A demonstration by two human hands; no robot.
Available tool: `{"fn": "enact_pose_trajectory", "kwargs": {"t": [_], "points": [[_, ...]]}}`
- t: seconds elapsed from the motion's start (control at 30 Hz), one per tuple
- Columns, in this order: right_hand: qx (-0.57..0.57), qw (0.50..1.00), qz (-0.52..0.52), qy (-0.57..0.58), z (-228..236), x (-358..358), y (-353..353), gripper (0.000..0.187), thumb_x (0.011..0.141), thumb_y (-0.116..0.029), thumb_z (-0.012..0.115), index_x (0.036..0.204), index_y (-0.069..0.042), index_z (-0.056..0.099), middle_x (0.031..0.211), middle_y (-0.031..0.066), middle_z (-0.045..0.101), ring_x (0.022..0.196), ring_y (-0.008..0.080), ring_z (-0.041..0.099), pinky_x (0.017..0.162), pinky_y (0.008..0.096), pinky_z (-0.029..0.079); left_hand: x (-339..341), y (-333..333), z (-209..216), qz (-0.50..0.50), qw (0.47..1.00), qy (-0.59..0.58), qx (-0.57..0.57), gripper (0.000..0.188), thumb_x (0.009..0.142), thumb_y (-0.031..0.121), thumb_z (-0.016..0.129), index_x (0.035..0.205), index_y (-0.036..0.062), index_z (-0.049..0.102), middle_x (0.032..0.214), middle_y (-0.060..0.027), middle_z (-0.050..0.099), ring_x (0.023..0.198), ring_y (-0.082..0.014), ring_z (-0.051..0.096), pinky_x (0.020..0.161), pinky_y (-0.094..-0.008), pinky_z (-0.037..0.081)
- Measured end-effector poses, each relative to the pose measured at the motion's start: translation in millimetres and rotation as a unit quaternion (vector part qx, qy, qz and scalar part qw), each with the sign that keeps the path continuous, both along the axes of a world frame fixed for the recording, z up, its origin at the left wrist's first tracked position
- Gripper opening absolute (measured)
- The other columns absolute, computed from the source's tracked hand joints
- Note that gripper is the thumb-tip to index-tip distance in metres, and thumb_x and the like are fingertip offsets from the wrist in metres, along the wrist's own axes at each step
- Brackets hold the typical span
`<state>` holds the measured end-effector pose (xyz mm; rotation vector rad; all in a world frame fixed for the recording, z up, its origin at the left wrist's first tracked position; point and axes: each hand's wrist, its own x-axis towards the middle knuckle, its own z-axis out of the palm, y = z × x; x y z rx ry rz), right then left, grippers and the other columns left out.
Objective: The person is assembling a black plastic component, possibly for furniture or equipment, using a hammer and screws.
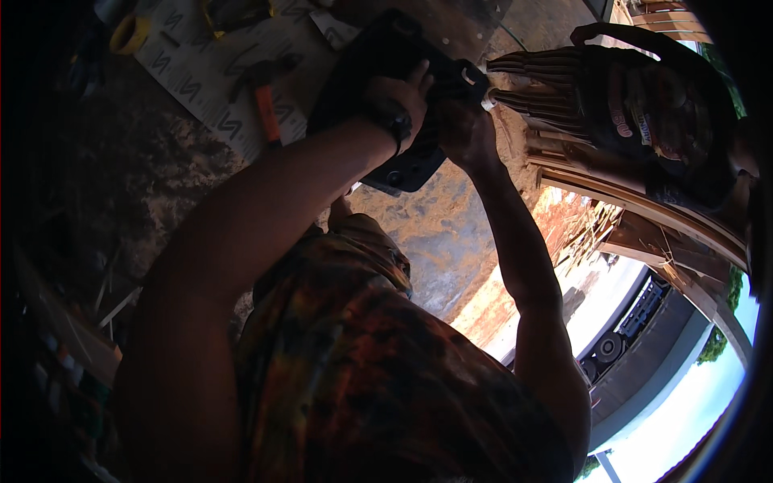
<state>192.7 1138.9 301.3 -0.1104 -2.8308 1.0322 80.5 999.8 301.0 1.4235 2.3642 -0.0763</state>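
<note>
A black moulded plastic case [394, 179] with ribs and rounded corners is tilted in front of me, above the ground. Across its upper face lies my left hand [398, 98], a dark watch on the wrist, with at least two fingers stretched out and apart. At the case's right side my right hand [467, 133] is closed on the edge; shadow hides most of its fingers. A hammer [266, 113] with an orange handle lies left of the case, on a pale printed sheet [197, 72].
A yellow tape roll [129, 35] and a yellow-edged tool [237, 14] lie at the upper left. At the right is another person [660, 105] in a dark printed shirt, beside wooden beams [636, 197]. A vehicle [644, 322] stands outside, beyond the sandy floor [439, 249].
</note>
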Motion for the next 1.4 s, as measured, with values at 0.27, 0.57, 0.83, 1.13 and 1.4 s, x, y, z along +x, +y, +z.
{"fn": "enact_pose_trajectory", "kwargs": {"t": [0.27,0.57,0.83,1.13,1.4], "points": [[0.011,1.000,0.012,0.024,5,0,-8,0.012,0.080,0.002,0.059,0.090,-0.002,0.064,0.079,0.0149,0.063,0.069,0.0365,0.064,0.058,0.0412,0.050,1,-7,6,-0.017,0.999,0.006,-0.041,0.082,0.086,0.015,0.064,0.158,0.0050,0.026,0.168,-0.0154,0.015,0.092,-0.0285,0.074,0.075,-0.0423,0.060],[0.008,0.998,0.009,0.067,-9,-5,9,0.009,0.079,-0.006,0.063,0.087,-0.007,0.063,0.079,0.0156,0.066,0.072,0.0384,0.068,0.059,0.0443,0.054,-7,7,-1,-0.033,0.999,0.010,-0.022,0.079,0.086,0.012,0.063,0.157,0.0075,0.029,0.168,-0.0116,0.016,0.091,-0.0272,0.074,0.076,-0.0423,0.060],[0.057,0.998,0.018,0.022,-6,-7,9,0.013,0.076,-0.009,0.065,0.089,-0.008,0.065,0.081,0.0146,0.066,0.071,0.0377,0.067,0.060,0.0446,0.055,-8,7,1,0.017,1.000,-0.004,0.020,0.083,0.084,0.013,0.068,0.158,0.0102,0.029,0.169,-0.0094,0.015,0.090,-0.0259,0.074,0.076,-0.0418,0.060],[0.055,0.998,0.028,0.021,-14,-9,12,0.012,0.077,-0.004,0.063,0.089,-0.007,0.065,0.080,0.0135,0.066,0.071,0.0371,0.067,0.060,0.0425,0.055,-9,10,-5,0.013,1.000,-0.008,0.018,0.090,0.080,0.015,0.074,0.158,0.0096,0.028,0.169,-0.0103,0.015,0.094,-0.0278,0.074,0.077,-0.0418,0.060],[0.121,0.991,-0.055,0.005,37,16,3,0.014,0.087,0.002,0.066,0.099,-0.002,0.073,0.092,0.0151,0.075,0.084,0.0284,0.073,0.075,0.0345,0.058,-19,18,7,-0.008,0.999,-0.025,-0.024,0.124,0.059,0.022,0.094,0.159,0.0076,0.022,0.169,-0.0135,0.009,0.098,-0.0295,0.073,0.081,-0.0433,0.060]]}}
